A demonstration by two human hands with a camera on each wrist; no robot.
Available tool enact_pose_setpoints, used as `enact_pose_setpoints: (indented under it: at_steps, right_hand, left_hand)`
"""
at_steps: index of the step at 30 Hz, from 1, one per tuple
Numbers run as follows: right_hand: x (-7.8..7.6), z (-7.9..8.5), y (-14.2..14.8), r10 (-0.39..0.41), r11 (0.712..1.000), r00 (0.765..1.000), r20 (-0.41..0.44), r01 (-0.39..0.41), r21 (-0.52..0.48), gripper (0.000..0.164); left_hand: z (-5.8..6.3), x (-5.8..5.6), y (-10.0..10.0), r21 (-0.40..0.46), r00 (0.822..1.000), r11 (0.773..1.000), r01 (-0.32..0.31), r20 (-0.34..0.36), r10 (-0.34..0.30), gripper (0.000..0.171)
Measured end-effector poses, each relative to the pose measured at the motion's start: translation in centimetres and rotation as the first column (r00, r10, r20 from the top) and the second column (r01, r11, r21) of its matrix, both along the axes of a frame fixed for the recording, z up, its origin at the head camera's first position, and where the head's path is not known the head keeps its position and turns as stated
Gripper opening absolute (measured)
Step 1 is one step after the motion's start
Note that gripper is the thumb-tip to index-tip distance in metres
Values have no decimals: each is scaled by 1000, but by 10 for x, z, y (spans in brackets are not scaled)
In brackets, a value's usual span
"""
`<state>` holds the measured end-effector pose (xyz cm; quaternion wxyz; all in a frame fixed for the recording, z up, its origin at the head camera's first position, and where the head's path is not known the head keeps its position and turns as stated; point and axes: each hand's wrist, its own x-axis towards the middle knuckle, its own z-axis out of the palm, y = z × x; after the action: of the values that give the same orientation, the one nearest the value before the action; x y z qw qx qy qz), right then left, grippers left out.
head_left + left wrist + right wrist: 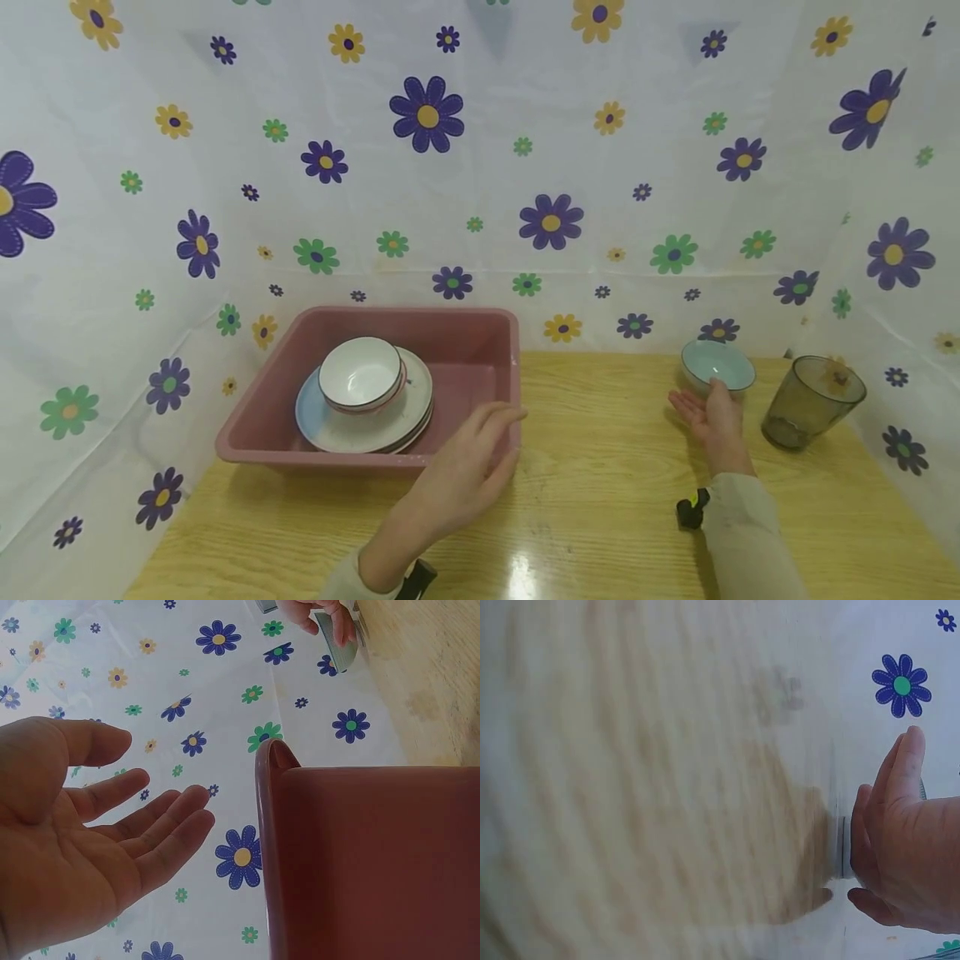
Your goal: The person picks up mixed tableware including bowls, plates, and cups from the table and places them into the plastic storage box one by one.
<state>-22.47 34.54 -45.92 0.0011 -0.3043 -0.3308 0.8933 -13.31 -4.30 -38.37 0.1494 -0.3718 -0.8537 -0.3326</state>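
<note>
My right hand (712,421) is at a light blue bowl (716,363) on the right side, its thumb over the near rim and its other fingers low beside the bowl's wall. In the left wrist view the right hand (330,619) shows at the top with the bowl between thumb and fingers. From the right wrist, the hand (911,840) hides most of the bowl. My left hand (468,467) hovers by the right front corner of a pink plastic basin (472,321), holding nothing. Its fingers are loosely spread in the left wrist view, palm bare.
Inside the basin, white bowls (360,371) sit on stacked plates (416,383) at the left. A tinted glass tumbler (813,404) stands tilted in view to the right of the bowl. Flowered sheeting (487,167) walls the back and sides of the wooden table (592,500).
</note>
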Motion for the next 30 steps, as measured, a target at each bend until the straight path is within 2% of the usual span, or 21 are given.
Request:
enact_pose_setpoints:
  at_steps: [4, 11, 22, 25, 30]
  right_hand:
    - [-1, -2, 4, 3, 1000, 1000, 9, -3, -24, 67]
    - [-1, 2, 4, 23, 999, 1000, -14, -22, 30, 69]
    - [-3, 5, 5, -96, 995, 995, 9, 96, 17, 79]
    - [-2, 7, 6, -97, 995, 995, 7, 97, 4, 79]
    - [-3, 12, 2, -60, 996, 998, 12, 59, 70, 75]
  left_hand:
    - [-1, 0, -1, -10, 1000, 1000, -8, 6, 8, 40]
    - [1, 0, -2, -22, 999, 999, -30, 14, 30, 38]
    - [2, -2, -4, -35, 999, 999, -23, 46, 24, 38]
    - [2, -2, -4, -45, 998, 999, -28, 54, 30, 38]
    - [2, -2, -5, -51, 998, 998, -36, 55, 39, 37]
